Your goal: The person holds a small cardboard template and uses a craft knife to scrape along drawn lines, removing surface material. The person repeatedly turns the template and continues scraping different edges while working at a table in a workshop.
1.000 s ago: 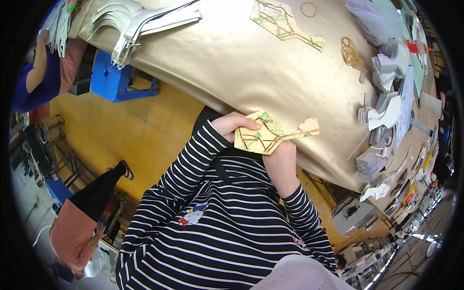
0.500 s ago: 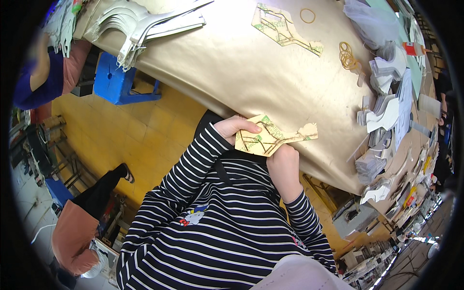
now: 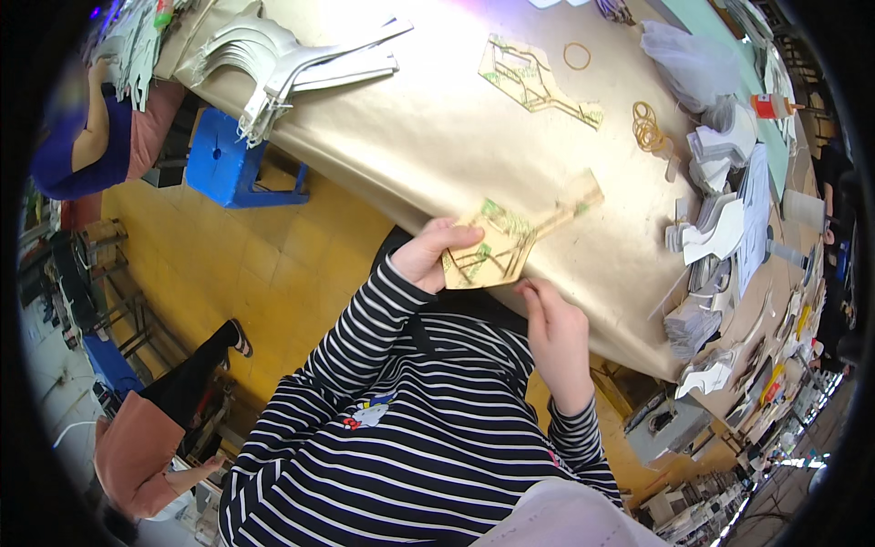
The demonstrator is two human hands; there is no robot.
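In the middle of the frame, a yellow card (image 3: 497, 248) marked with dark lines and green print is held up just in front of the near edge of the gold-covered table (image 3: 410, 137). The left hand (image 3: 427, 258) grips the card by its left side, thumb laid flat on the upper face and the fingers hidden underneath. The card's wide part spreads to the right of that thumb, and its narrow arm (blurred at the end) points toward the upper right, away from both hands.

The right hand (image 3: 558, 337) is lower and to the right, its bent thumb and forefinger reaching to just beside the card's lower right edge; I cannot tell whether their tips touch it or pinch anything.

A similar card (image 3: 529, 80) lies on the table at the upper centre, near a single rubber band (image 3: 576, 56). More rubber bands (image 3: 647, 129) sit in a cluster toward the upper right.
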